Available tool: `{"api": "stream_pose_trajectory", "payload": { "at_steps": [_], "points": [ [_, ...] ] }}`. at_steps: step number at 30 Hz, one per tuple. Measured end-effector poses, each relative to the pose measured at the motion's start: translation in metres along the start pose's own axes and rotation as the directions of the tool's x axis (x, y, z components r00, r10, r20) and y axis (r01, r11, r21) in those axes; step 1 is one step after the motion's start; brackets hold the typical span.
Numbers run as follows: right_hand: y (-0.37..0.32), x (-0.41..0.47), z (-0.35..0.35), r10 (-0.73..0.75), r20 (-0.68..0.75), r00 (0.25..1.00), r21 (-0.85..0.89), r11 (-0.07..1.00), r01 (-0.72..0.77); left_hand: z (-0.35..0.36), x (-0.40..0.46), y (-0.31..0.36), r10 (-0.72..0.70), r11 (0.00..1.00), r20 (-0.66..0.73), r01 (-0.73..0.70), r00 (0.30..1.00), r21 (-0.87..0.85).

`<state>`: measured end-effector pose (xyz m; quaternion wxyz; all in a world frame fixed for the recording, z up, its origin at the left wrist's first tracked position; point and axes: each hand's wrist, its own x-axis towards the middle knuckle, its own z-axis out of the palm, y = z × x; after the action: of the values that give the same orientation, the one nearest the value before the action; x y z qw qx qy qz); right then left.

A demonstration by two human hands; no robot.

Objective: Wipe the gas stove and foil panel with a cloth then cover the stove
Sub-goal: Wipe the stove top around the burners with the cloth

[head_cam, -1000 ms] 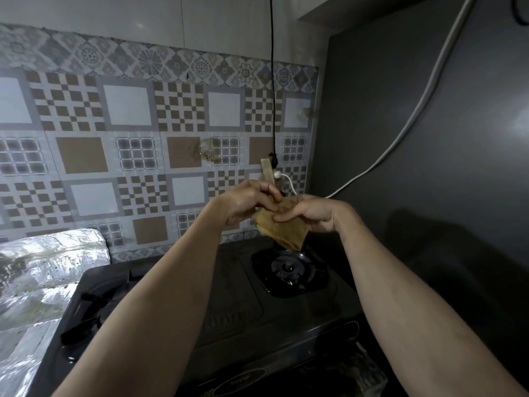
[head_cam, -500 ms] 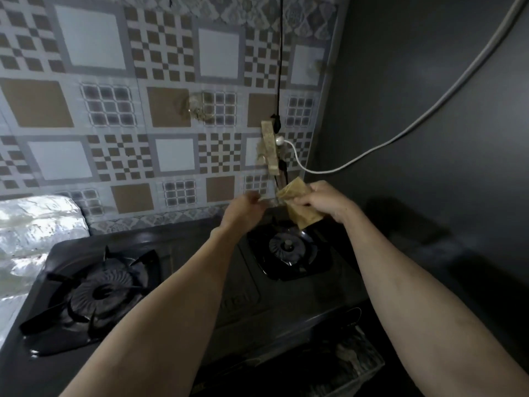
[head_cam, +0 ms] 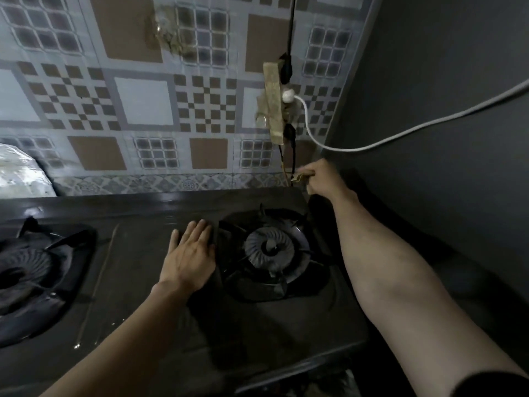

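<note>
Tan cloth (head_cam: 297, 177) shows only as a crumpled scrap poking from the right hand (head_cam: 322, 179), whose fingers are curled tight round it at the stove's (head_cam: 143, 282) far right corner, about one o'clock from the right burner (head_cam: 270, 249). Bunching it small likely suits that narrow gap, where cords (head_cam: 289, 156) hang from a power strip (head_cam: 273, 104) on the tiled wall (head_cam: 143, 101); whether the cloth touches the stove top I cannot tell. The left hand (head_cam: 190, 256) lies flat on the dark metal between the burners, fingers straight and together, just at nine o'clock of the right burner's grate. It holds nothing and probably braces the body, or steadies the stove, against the long reach to the back. Outward, the left burner (head_cam: 25, 270) sits at the frame's nine o'clock, and a bulge of foil panel (head_cam: 20, 173) shows at ten o'clock, well apart from both hands. No cover is in sight. Wiping appears to be beginning at the rear corner, with the foil and the covering not yet done; the hanging cords are the thing to avoid.
</note>
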<state>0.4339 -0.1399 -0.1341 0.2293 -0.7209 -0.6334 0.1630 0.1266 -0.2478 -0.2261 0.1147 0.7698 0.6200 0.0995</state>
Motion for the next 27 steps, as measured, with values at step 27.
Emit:
{"api": "stream_pose_trajectory", "payload": {
  "at_steps": [27],
  "points": [
    [0.077,-0.167,0.028,0.041,0.1,0.994,-0.088,0.996,-0.032,0.009,-0.005,-0.003,0.029,0.999,-0.034,-0.028,0.999,0.015]
  ]
}}
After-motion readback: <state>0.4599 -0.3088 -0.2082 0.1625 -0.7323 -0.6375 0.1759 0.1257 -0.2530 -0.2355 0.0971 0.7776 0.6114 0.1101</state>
